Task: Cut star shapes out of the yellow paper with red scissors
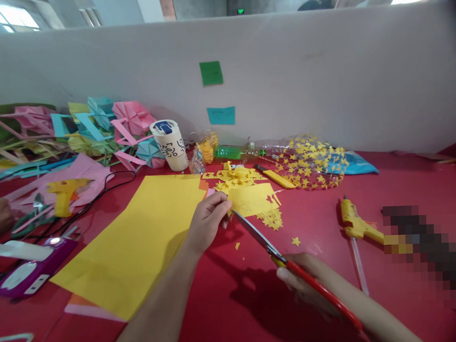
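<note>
In my right hand (306, 278) is a pair of red-handled scissors (256, 235), its long blades pointing up and left. The blade tips reach the fingers of my left hand (210, 216), which pinch a small piece of yellow paper, mostly hidden by the fingers. Just beyond lies a yellow paper sheet (247, 199) with star shapes cut out of it. A pile of cut yellow stars (271, 218) rests by that sheet. One loose paper star (296, 242) and a tiny yellow scrap (237, 246) lie on the red table (225, 301).
Large yellow sheets (140, 234) lie at left. Glue guns (66, 194) (351, 219) flank the work, near a purple power strip (37, 267). Behind are a white cup (171, 148), a yellow cutter knife (278, 178), a star-covered plastic bottle (310, 160) and paper lanterns (132, 122). Another person's hand (0, 219) shows far left.
</note>
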### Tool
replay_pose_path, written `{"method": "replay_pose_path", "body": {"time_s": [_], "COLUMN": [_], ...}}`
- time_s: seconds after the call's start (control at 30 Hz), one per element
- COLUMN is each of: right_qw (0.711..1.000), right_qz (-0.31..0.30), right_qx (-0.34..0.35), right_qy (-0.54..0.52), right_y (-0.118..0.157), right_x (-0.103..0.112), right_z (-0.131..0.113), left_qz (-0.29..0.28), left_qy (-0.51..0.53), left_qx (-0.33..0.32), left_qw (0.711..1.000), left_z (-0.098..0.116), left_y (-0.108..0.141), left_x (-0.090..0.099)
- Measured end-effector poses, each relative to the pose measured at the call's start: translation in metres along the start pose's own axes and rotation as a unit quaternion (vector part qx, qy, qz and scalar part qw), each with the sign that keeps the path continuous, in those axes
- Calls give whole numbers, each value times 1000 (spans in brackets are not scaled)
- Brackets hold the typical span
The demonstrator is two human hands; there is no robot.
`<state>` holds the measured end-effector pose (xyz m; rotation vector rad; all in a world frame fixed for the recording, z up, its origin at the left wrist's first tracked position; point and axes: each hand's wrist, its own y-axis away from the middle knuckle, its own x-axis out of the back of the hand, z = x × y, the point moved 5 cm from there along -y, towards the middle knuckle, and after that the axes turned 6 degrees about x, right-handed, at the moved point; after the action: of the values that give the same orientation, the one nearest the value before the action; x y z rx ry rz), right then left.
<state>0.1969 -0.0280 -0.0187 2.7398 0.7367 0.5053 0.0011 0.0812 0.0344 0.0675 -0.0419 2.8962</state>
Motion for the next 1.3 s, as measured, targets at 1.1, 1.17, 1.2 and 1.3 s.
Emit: {"method": "replay_pose_path", "body": {"time_s": [1.1, 1.17, 1.2, 1.3], "right_qw": [997, 997, 997, 995], "right_qz": [22, 11, 8, 11], "right_qx": [56, 50, 52, 61], "right_qy": [-41, -56, -63, -75], "right_y": [-1, -1, 0, 0], "right_x": [-3, -5, -5, -6], "right_z": [-17, -17, -18, -19], "left_qz": [-19, -21, -20, -18], "left_qy": [172, 178, 182, 189], "left_qx": [3, 6, 7, 10], "left_qw": [985, 984, 983, 982], "left_z": [-11, -12, -12, -14], "left_y": [3, 4, 4, 4], "left_x": [-17, -19, -19, -21]}}
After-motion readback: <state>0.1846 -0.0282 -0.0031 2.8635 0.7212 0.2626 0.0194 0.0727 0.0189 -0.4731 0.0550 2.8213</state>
